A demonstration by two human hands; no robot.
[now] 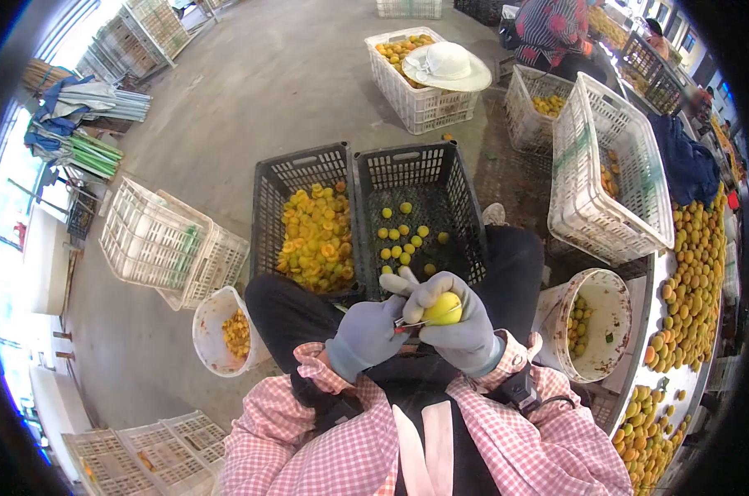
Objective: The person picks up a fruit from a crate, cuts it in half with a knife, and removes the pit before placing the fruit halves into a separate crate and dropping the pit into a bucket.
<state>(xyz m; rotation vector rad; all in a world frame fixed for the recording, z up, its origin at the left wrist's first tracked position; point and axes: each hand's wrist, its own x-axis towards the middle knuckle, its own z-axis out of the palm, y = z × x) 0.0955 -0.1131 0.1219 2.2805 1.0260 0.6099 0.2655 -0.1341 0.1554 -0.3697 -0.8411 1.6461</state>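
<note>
Centrally, both gloved hands meet over the lap, near edge of the two black crates just beyond. Right hand (465, 322): grip closed round a yellow-green fruit (444, 308), which sits between thumb and curled fingers, toward the side facing the other hand; much of its upper face exposed, the far side hidden by the glove. Left hand (364, 337): grip closed on a small tool (401, 327) with a red part, at the fingertips; thin end points to the fruit's lower edge, contact too small to confirm. Left black crate (263, 190): heaped with orange-yellow fruit pieces (316, 236), many looking split open. Right black crate (465, 194), side by side with it: scattered small round yellow-green fruits (405, 231), dark mesh floor showing between them. White bucket (206, 335) by the left knee, orange pieces within; stained bucket (614, 310) beyond the right knee, greenish-yellow fruits inside, wall smeared brown. Further forward, a white crate (430, 112) of orange fruit with a pale brimmed hat (447, 66) resting over one side. To the right, a tall white crate (573, 157), tilted, some fruit visible within; past it a long surface (645, 374) carrying many orange and greenish fruits (692, 281). Another person (552, 29) in a patterned top, upper right, well apart from both hands.
</note>
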